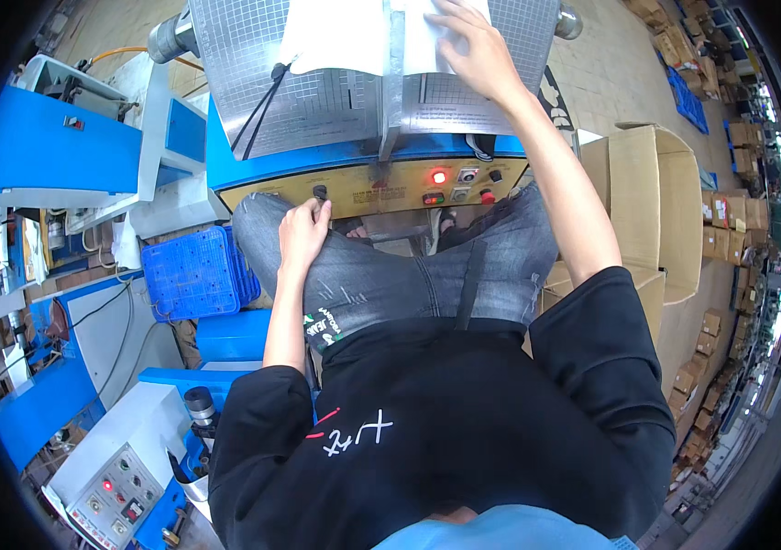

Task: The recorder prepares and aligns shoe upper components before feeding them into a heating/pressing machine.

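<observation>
I see the right hand (pixel 475 50) lying flat, fingers spread wide, on a white sheet (pixel 427 37) at the far edge of the machine's gridded metal plate (pixel 317 101). A second white sheet (pixel 335 37) lies just beside it, to the left of a raised metal bar (pixel 394 82) that divides the plate. The left hand (pixel 303 234) is loosely curled, its fingertips touching a black knob (pixel 320 192) on the left part of the yellow control panel (pixel 354 194), which runs along the plate's near edge. Holding nothing, it rests against the left knee of the grey jeans (pixel 390 275). A lit red lamp (pixel 438 177) sits in the panel's middle, with further buttons to its right. A blue crate (pixel 193 270) stands left of the knee; open cardboard boxes (pixel 652 206) stand to the right.
</observation>
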`<state>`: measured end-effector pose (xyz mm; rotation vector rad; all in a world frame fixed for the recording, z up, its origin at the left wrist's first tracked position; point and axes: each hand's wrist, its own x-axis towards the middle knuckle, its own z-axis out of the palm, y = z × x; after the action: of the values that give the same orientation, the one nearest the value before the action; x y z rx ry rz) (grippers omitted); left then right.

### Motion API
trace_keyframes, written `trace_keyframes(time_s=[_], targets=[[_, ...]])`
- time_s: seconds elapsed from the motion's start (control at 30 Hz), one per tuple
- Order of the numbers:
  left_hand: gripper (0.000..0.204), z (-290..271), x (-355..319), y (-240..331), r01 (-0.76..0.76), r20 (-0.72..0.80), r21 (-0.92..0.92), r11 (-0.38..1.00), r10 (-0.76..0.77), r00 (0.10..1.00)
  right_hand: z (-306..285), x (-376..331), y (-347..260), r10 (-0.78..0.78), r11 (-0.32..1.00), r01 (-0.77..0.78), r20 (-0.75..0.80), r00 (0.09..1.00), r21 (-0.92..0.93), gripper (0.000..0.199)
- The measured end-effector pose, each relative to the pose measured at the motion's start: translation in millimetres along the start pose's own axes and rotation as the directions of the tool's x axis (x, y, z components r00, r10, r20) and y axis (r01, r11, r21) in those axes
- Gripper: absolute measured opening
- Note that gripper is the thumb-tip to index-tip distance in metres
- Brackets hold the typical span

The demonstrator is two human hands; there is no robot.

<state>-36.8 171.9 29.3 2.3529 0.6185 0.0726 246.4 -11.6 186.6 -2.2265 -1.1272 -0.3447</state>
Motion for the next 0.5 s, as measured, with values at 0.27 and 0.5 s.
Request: trace_keyframes(time_s=[0.27,0.5], targets=[[0.025,10.7,0.6,-4.6,-0.044,0.166,0.317,0.947,-0.01,0.986,8.1,-0.3,6.7,-0.01,0.998,0.01,0.005,1.0,0.063,0.03],[0.018,19.0,6.4,-1.3,-0.045,0.147,0.376,0.925,-0.011,0.989,18.0,-8.4,14.7,-0.06,0.989,0.074,-0.108,0.992,0.129,0.028]])
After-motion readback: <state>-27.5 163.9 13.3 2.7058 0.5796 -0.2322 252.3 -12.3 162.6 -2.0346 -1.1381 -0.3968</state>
